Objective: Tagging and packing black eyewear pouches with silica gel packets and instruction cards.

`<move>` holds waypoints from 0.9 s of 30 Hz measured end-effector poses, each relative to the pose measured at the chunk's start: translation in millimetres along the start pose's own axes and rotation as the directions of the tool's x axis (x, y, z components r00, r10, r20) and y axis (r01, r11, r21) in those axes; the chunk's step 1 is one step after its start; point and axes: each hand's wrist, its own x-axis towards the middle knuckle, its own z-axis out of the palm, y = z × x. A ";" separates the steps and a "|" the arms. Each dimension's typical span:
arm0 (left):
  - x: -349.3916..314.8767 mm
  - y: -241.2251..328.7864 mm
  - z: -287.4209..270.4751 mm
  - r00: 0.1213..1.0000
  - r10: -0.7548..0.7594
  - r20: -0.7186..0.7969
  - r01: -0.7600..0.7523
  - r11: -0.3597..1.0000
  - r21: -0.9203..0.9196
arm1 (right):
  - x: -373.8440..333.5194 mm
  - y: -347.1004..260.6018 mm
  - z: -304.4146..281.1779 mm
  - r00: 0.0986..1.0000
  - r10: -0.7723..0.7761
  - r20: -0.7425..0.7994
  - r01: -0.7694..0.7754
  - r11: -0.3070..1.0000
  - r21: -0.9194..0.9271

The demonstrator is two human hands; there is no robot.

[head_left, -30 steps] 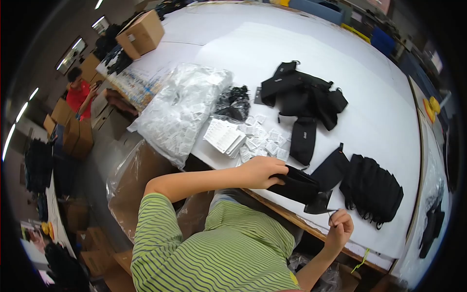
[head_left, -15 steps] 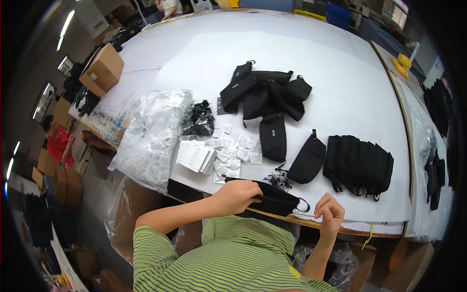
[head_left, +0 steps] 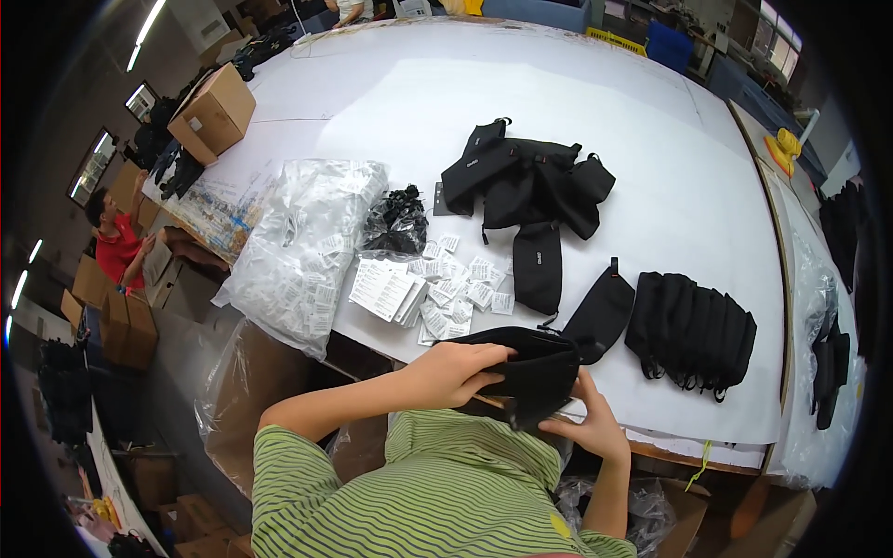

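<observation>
Gripped by both hands, a black fabric pouch gapes open above the near edge of the white table: the left hand pinches its left side, the right hand its right end. Leftward lies a large clear plastic bag of white labels; farther back, a heap of black pouches; rightward, an overlapping row of black pouches; then stacked white cards and loose white labels.

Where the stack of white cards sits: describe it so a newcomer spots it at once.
On the big white table, find the large clear bag at the near left. Just right of its lower half lies the stack of white cards. Unlike the small scattered tags beside it, its cards are larger and piled together.
</observation>
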 end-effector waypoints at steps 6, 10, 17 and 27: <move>-12.9 -5.6 -2.7 0.996 -0.070 -0.060 0.068 0.997 -0.024 | -10.5 47.5 -5.3 0.979 0.197 0.046 -0.202 0.956 0.214; -10.2 -5.8 2.8 0.994 -0.042 -0.099 0.039 0.999 -0.037 | -2.8 25.7 16.8 0.976 0.217 0.035 -0.182 0.707 0.683; -1.5 0.5 23.7 0.997 -0.034 -0.066 0.019 0.976 -0.215 | 15.1 45.0 56.8 0.919 0.371 -0.134 -0.135 0.614 0.778; -14.8 -8.0 11.6 0.981 -0.153 -0.117 0.125 0.968 -0.217 | -2.3 56.9 29.2 0.871 0.488 -0.060 -0.327 0.666 0.671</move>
